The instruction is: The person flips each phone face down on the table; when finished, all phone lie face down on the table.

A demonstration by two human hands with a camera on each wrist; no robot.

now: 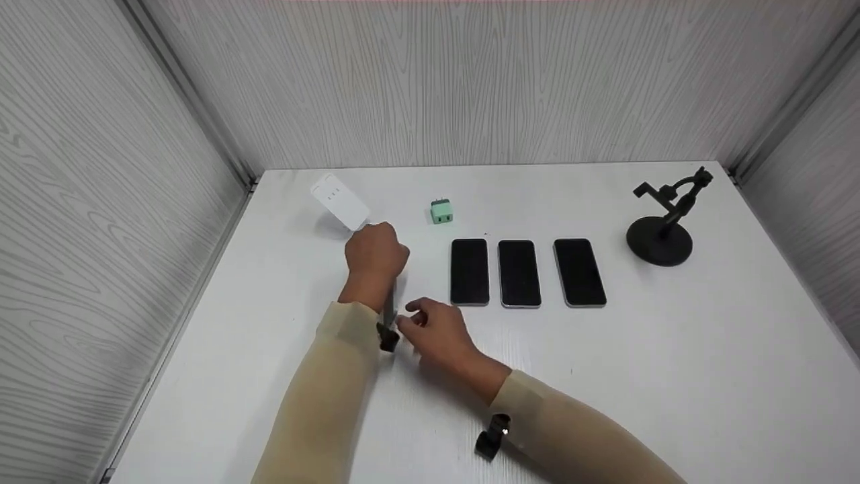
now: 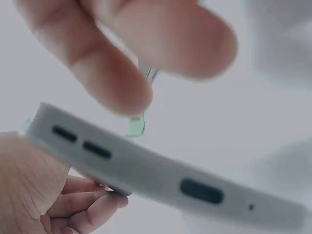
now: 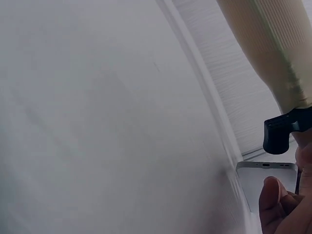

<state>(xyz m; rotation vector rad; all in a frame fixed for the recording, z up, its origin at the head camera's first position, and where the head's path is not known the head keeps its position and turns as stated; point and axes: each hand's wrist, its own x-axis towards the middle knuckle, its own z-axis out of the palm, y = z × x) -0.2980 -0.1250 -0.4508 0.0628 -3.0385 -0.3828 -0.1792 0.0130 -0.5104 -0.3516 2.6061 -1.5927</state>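
Note:
My left hand [image 1: 376, 252] is stretched forward over the left part of the table, its fingers curled down on a phone. In the head view only a narrow strip of that phone [image 1: 390, 306] shows under the wrist. Its bottom edge [image 2: 146, 170], with a port and slots, lies close to the left wrist camera. In the right wrist view the phone's pale back [image 3: 253, 190] is partly covered by a finger. My right hand [image 1: 440, 333] is close beside the phone's near end, thumb and forefinger apart and bent, fingertips right at the phone.
A tilted white plate with small slots [image 1: 340, 202] stands just beyond the left hand. A green charger plug [image 1: 441, 212] is at the back. Three dark phones [image 1: 519, 273] lie in a row right of the hands. Farther right is a black phone stand [image 1: 662, 240]. Walls [image 1: 430, 81] enclose the table.

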